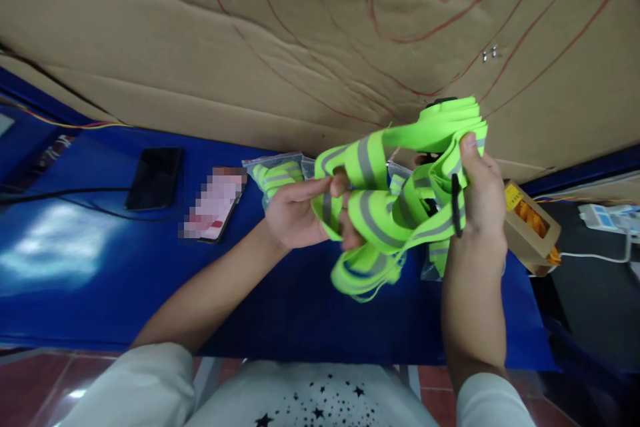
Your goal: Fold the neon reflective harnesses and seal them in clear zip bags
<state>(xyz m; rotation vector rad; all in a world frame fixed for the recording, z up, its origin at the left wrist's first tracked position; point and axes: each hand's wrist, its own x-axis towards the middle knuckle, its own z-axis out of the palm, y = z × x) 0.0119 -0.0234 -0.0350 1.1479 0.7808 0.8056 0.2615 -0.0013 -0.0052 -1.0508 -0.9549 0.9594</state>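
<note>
While your right hand [484, 190] is closed on the bunched neon-green strap [383, 230], your left hand [297, 217], fingers partly curled, holds its looser loops; the strap spans between both hands, and a lit phone [217, 203] lies left of them.

strap bundle [383, 227] over the table [100, 300], phone [217, 203] to its left, box [530, 240] to its right, panel [150, 47] behind

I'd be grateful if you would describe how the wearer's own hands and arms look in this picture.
The left hand and right hand are ungloved, and both forearms are bare. The left sleeve and right sleeve are plain, whitish and short. The shirt is whitish too, with black stars on its front.
</note>
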